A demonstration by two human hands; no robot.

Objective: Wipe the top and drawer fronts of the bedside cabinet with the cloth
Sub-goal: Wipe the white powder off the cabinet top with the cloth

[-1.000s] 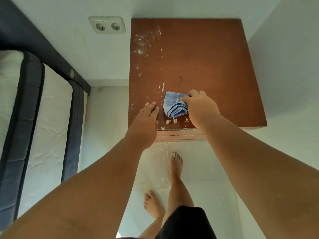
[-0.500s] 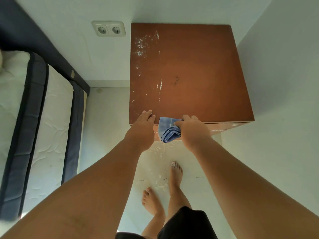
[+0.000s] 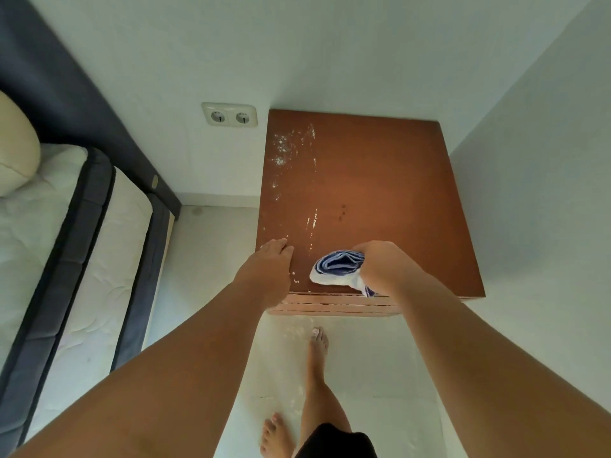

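while the person stands barefoot on the pale floor (image 3: 380,365), one foot (image 3: 318,340) is out front just short of the cabinet and the other foot (image 3: 276,433) sits back next to some black shorts (image 3: 334,441). both arms reach forward and down. the drawer fronts (image 3: 330,305) only show as thin stacked edges under the lip, so can't say much about them.

left hand (image 3: 267,272) lies with its fingers straight on the front left corner of the bedside cabinet (image 3: 380,193), holding nothing. right hand (image 3: 386,266) is curled round a folded blue and white cloth (image 3: 337,266), which sits on the wooden top right near the front edge, a bit of it poking out under the wrist.

further back the top has white flecks and streaks (image 3: 281,150) down its left side and a few dark spots (image 3: 343,211) mid-way. the cabinet is tucked into the corner of the walls. a double wall socket (image 3: 229,114) is just left of its back corner. off to the left there's a mattress (image 3: 99,259) with dark piping, a cream pillow (image 3: 15,150) and a dark headboard (image 3: 82,110).
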